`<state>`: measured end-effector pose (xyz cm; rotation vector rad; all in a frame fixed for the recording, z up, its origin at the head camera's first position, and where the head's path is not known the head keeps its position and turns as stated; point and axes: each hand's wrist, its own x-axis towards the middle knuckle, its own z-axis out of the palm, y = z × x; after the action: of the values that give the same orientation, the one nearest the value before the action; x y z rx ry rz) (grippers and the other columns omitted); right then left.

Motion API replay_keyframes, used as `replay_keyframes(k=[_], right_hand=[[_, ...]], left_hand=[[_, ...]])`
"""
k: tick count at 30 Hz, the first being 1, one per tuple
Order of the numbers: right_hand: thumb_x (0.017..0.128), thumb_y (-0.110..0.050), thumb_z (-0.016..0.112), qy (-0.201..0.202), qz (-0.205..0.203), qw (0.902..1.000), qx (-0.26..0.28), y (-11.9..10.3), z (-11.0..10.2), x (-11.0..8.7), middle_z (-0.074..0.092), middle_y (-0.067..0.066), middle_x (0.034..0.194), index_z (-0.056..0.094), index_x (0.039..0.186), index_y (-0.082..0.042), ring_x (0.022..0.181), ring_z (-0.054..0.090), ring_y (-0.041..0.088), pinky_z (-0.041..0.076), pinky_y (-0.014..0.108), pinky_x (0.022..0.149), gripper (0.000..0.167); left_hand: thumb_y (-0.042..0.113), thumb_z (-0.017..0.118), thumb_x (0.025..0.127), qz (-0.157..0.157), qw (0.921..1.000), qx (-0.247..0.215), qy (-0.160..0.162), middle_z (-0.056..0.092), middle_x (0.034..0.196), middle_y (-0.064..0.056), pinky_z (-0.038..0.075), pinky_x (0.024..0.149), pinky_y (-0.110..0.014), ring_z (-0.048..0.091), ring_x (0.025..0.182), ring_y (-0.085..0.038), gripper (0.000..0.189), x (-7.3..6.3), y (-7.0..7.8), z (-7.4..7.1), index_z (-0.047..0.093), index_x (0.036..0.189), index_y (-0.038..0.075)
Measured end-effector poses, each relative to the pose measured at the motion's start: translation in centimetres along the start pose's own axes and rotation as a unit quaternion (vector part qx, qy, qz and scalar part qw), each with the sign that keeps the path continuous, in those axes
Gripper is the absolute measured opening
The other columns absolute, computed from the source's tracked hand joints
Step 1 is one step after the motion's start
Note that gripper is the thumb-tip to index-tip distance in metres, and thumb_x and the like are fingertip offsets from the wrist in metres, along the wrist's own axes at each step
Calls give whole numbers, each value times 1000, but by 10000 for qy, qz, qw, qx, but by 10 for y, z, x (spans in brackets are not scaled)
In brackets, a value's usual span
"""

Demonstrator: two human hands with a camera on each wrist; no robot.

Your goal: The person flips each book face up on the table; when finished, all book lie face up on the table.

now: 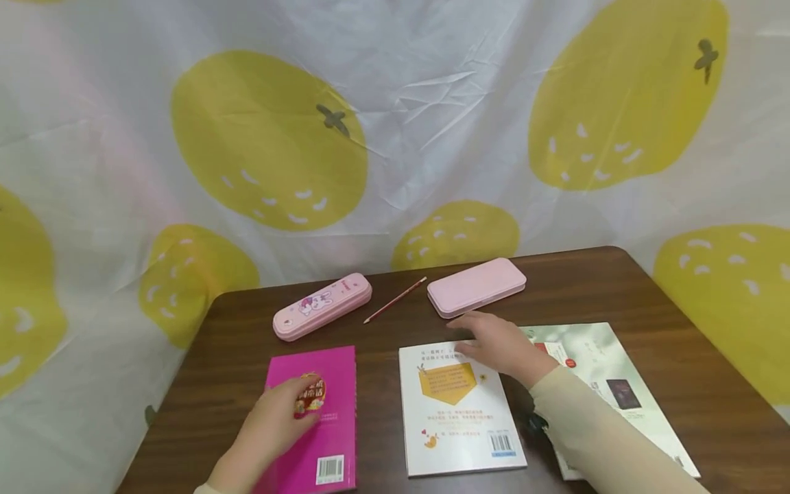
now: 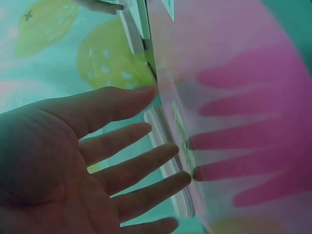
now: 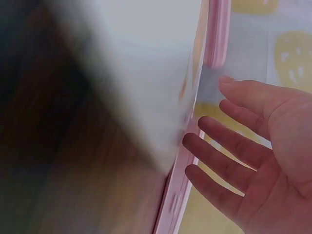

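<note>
My left hand (image 1: pixel 276 420) is over a magenta book (image 1: pixel 339 412), its fingers spread loosely beside the round emblem on the cover. In the left wrist view the fingertips (image 2: pixel 170 148) come right up to the glossy cover, which mirrors them. A white book (image 1: pixel 453 449) with a yellow panel and a barcode lies in the middle. Above its upper right corner is my right hand (image 1: pixel 498 344), with fingers apart and nothing held. To the right, a pale green book (image 1: pixel 595 343) lies partly hidden under the right forearm.
Along the back of the brown table (image 1: pixel 212 384) lie a pink pencil case with a rabbit print (image 1: pixel 322 307), a thin red pencil (image 1: pixel 395 300) and a plain pink case (image 1: pixel 476 286). A curtain with yellow fruit (image 1: pixel 268 137) hangs directly behind the table.
</note>
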<state>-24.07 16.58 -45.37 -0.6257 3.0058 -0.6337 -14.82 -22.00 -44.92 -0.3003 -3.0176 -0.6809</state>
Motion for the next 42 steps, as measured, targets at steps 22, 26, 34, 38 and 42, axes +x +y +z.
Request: replay_keyframes(k=[22,26,34,38,42], right_hand=[[92,-20,77,-781,-1442,9860,310,-86,32,53,66,8,132,68,133,-9,124,63,26,47,43,110,43],[91,-15,78,-888,-1674,9811,382,-93,39,58,65,10,131,67,132,-7,125,62,26,46,41,111,43],[91,-14,79,-1026,-1738,9792,188,-104,55,74,63,12,136,67,134,-10,129,58,30,44,43,114,45],[91,-15,79,-1069,-1728,9791,107,-107,60,78,63,11,138,68,134,-12,128,57,31,44,43,112,45],[90,-14,79,-1117,-1767,9778,170,-109,61,81,64,10,137,69,133,-12,127,57,29,44,41,111,44]], left_hand=[[15,89,69,-872,9939,250,-627,59,111,-13,51,86,-53,54,104,-31,46,-40,-50,-24,72,111,19],[17,91,68,-678,9952,26,-709,62,103,-6,49,85,-46,55,99,-25,46,-44,-59,-24,71,109,21],[18,90,75,-393,9807,-895,-1692,63,91,-1,44,61,-26,53,69,-11,55,-44,-77,-37,65,123,12],[12,88,76,-530,9644,-1415,-2170,61,91,-5,45,55,-27,53,62,-14,64,-48,-79,-42,57,132,8],[11,89,76,-798,9502,-1715,-2479,59,94,-8,45,56,-28,54,65,-19,74,-50,-79,-45,52,139,8]])
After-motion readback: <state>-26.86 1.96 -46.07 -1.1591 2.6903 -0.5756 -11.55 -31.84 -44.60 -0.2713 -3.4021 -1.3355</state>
